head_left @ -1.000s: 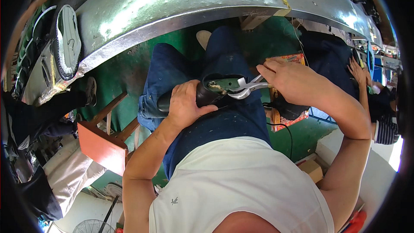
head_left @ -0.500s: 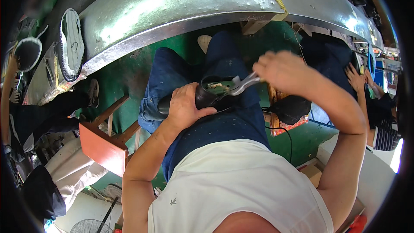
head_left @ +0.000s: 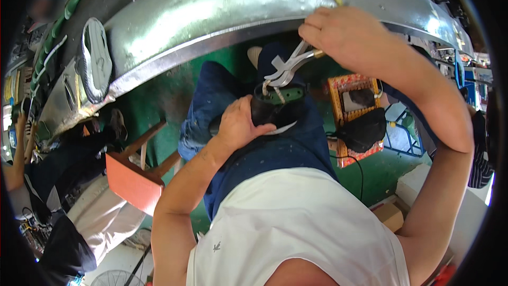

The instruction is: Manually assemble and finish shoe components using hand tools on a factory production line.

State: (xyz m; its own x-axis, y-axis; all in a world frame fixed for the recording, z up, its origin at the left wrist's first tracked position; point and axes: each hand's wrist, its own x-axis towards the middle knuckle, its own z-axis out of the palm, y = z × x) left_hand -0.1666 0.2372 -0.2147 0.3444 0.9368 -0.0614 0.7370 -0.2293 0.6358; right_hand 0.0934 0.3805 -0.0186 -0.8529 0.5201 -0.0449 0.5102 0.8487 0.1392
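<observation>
On my lap lies a black shoe (head_left: 265, 113) with a green last (head_left: 292, 95) inside its opening. My left hand (head_left: 236, 122) is wrapped round the shoe's left side, thumb along its near edge. In my right hand (head_left: 344, 33), raised past the shoe near the bench edge, are metal lasting pincers (head_left: 288, 71) with a hammer-like lug. Their jaws are at a pale cord (head_left: 279, 94) that rises from the shoe's opening; whether they are closed on it I cannot tell. A white strip shows under the shoe's near side.
A curved metal bench (head_left: 174, 16) runs across the far side, with a grey zipped case (head_left: 97, 61) on it. To the right stands a low patterned stool (head_left: 352, 86) with a black bag (head_left: 365, 130) on it. An orange-red seat (head_left: 133, 181) is at left, and a person's legs (head_left: 103, 204) are beyond it.
My right hand has moved up and away from the shoe with the pincers, and the cord now stands out of the opening. My left hand still holds the shoe. Another person's hands at right are no longer visible.
</observation>
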